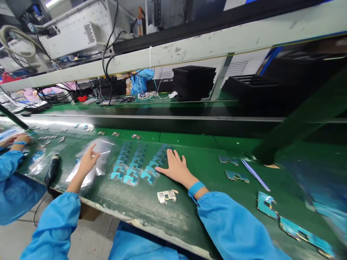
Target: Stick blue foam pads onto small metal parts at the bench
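Note:
My right hand lies flat and open on the green bench, its fingertips touching the right-hand row of small blue circuit boards laid in three overlapping rows. My left hand hovers over a clear plastic bag to the left of the boards, index finger pointing out and the other fingers curled; it holds nothing that I can see. A single metal-shielded board rests near the front edge below my right hand.
More blue boards and a thin purple stick lie to the right. A black tool sits at the left, near a co-worker's hands in blue sleeves. Black trays stand behind the conveyor rail.

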Demonstrator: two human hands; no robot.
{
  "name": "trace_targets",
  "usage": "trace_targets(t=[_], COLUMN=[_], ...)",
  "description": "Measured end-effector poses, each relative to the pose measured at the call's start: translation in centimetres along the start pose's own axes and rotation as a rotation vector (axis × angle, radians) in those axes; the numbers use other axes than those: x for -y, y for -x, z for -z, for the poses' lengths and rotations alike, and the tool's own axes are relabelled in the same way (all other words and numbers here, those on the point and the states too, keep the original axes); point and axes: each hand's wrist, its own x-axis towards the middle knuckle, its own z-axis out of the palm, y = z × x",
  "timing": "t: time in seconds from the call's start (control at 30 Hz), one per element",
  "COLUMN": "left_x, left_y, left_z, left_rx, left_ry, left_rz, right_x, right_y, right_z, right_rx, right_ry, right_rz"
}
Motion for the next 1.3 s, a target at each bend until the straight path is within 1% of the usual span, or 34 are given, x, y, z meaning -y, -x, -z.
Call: trace_targets(t=[0.03,0.07,0.17,0.23,0.3,0.37,0.4,0.43,0.47,0.5,0.53,0.57,0.6,0.63,0.67,0.7,0.73,0.77,0.8,0.87,0.9,0.97,1.03,1.1,1.3], left_x=[1.1,1.9,2.9,3.0,2.6,1.3,0.1,-1.7,-3.9,-6.6,-9.5,-12.5,-15.6,-18.4,-20.9,-23.0,-24.5,-25.6,-26.2,-26.4,-26.1,-25.3,-24.8,-24.6,-24.9], left_y=[0.2,0.5,1.3,1.4,1.0,0.2,-0.2,-0.6,-0.8,-0.8,-0.6,-0.2,0.3,0.8,1.2,1.6,1.8,1.8,1.7,1.4,1.2,1.1,1.1,1.3,1.5], left_z=[-0.5,-0.9,-1.8,-1.7,-1.4,-1.4,-1.7,-2.3,-3.1,-4.2,-5.5,-7.0,-8.6,-10.3,-12.0,-13.7,-15.3,-16.8,-18.1,-20.2,-21.0,-21.9,-22.3,-22.3,-22.1], left_rx=[-0.006,-0.012,-0.033,-0.043,-0.060,-0.100,-0.114,-0.103,-0.057,0.027,0.153,0.306,0.428,0.523,0.595,0.650,0.694,0.730,0.760,0.800,0.804,0.776,0.728,0.701,0.685], left_ry=[-0.182,-0.312,-0.448,-0.585,-0.749,-0.828,-0.812,-0.756,-0.664,-0.539,-0.396,-0.253,-0.129,-0.035,0.043,0.102,0.148,0.184,0.209,0.233,0.238,0.243,0.236,0.221,0.222], left_rz=[0.011,0.005,-0.037,-0.060,-0.093,-0.158,-0.210,-0.280,-0.370,-0.478,-0.597,-0.731,-0.846,-0.944,-1.025,-1.086,-1.128,-1.156,-1.170,-1.165,-1.147,-1.095,-1.066,-1.076,-1.109], right_x=[-0.1,-0.4,-2.4,-4.7,-7.3,-9.7,-10.7,-11.5,-12.1,-12.5,-12.7,-12.6,-12.3,-12.0,-11.5,-11.1,-10.7,-10.5,-10.3,-10.2,-10.3,-10.4,-10.4,-10.3,-10.0], right_y=[-0.3,-0.4,-0.3,0.1,0.8,1.7,2.3,3.0,3.8,4.6,5.4,6.3,7.2,8.1,8.8,9.4,9.9,10.2,10.4,10.5,10.5,10.4,10.3,10.3,10.3], right_z=[-0.3,-0.4,0.1,1.1,2.4,3.7,4.4,5.0,5.5,6.0,6.3,6.4,6.4,6.3,5.9,5.5,5.0,4.4,4.0,3.3,3.1,3.2,3.4,3.7,3.8], right_rx=[0.002,-0.005,-0.046,-0.056,-0.042,-0.019,-0.014,-0.019,-0.041,-0.085,-0.147,-0.213,-0.271,-0.310,-0.325,-0.323,-0.309,-0.291,-0.274,-0.250,-0.245,-0.247,-0.253,-0.265,-0.266], right_ry=[0.020,0.034,0.061,0.073,0.086,0.096,0.099,0.098,0.089,0.067,0.034,-0.008,-0.051,-0.087,-0.108,-0.108,-0.091,-0.063,-0.032,0.016,0.027,0.025,0.010,-0.011,-0.066], right_rz=[0.000,-0.002,-0.040,-0.078,-0.109,-0.115,-0.105,-0.082,-0.047,-0.007,0.029,0.058,0.079,0.095,0.107,0.115,0.122,0.125,0.124,0.116,0.118,0.138,0.170,0.194,0.174])
